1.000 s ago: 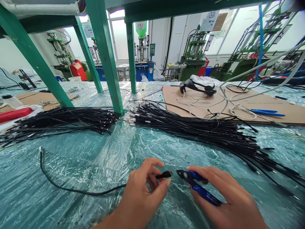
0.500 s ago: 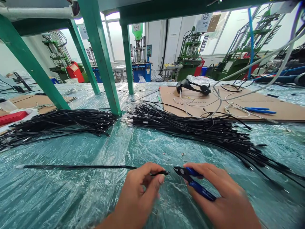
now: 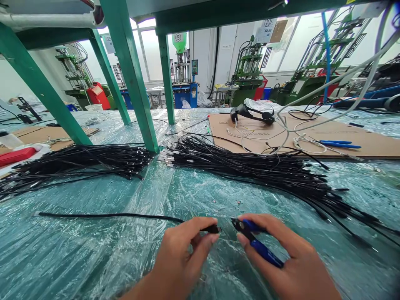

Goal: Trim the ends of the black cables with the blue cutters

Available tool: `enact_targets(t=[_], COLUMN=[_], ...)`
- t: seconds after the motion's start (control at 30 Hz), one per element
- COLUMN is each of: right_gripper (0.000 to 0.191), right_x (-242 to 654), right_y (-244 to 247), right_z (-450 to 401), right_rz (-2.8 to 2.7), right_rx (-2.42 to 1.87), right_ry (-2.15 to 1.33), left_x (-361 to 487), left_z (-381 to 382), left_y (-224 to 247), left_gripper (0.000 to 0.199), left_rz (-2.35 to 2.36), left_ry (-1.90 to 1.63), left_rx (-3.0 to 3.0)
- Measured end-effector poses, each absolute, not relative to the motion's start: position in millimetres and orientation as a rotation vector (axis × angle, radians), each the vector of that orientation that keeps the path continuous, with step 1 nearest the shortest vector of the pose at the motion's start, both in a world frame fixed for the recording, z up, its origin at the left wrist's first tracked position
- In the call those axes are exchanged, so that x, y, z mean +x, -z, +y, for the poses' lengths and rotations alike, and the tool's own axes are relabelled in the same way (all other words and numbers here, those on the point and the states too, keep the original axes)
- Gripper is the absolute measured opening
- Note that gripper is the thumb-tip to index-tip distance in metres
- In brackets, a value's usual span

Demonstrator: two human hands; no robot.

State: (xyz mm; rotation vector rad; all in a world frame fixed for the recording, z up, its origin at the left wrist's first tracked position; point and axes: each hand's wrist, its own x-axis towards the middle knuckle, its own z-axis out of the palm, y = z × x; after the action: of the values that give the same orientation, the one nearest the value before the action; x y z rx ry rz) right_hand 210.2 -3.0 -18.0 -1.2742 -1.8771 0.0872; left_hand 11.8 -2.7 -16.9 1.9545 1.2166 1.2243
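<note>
Between thumb and fingers, my left hand point(image 3: 184, 248) pinches the right end of a black cable point(image 3: 118, 215). The rest of that cable stretches left over the plastic-covered table point(image 3: 93, 246). My right hand point(image 3: 284, 250) is closed around blue-handled cutting pliers point(image 3: 265, 252). Their dark jaws point left toward the cable end, with a small gap between the two. Behind my hands lie a large bundle of black cables point(image 3: 250, 166) on the right and another cable bundle point(image 3: 90, 160) on the left.
Green metal posts point(image 3: 134, 79) rise from the table beyond the bundles. A cardboard sheet point(image 3: 312, 129) at the back right carries a black headset point(image 3: 253, 114), white cords and a second pair of blue-handled pliers point(image 3: 340, 144). Machines stand along the far wall.
The cable's free left end has shifted right and the cable bows slightly more. My right hand has turned the pliers a little. Both hands keep their hold.
</note>
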Motion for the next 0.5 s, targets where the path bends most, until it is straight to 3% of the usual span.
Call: enact_targets(t=[0.3,0.5], right_gripper=[0.017,0.018], right_x=[212,214], right_y=[17,19], right_z=[1,2], right_rz=[-2.005,-2.039], right_rx=[-1.136,-1.139], right_ry=[0.317,0.377], left_x=[13,15], left_z=[-3,-1], left_y=[9,3], left_gripper=[0.037,0.036], left_rz=[1.188,1.12], left_ry=[-0.976,-0.897], left_rx=[1.335,1.075])
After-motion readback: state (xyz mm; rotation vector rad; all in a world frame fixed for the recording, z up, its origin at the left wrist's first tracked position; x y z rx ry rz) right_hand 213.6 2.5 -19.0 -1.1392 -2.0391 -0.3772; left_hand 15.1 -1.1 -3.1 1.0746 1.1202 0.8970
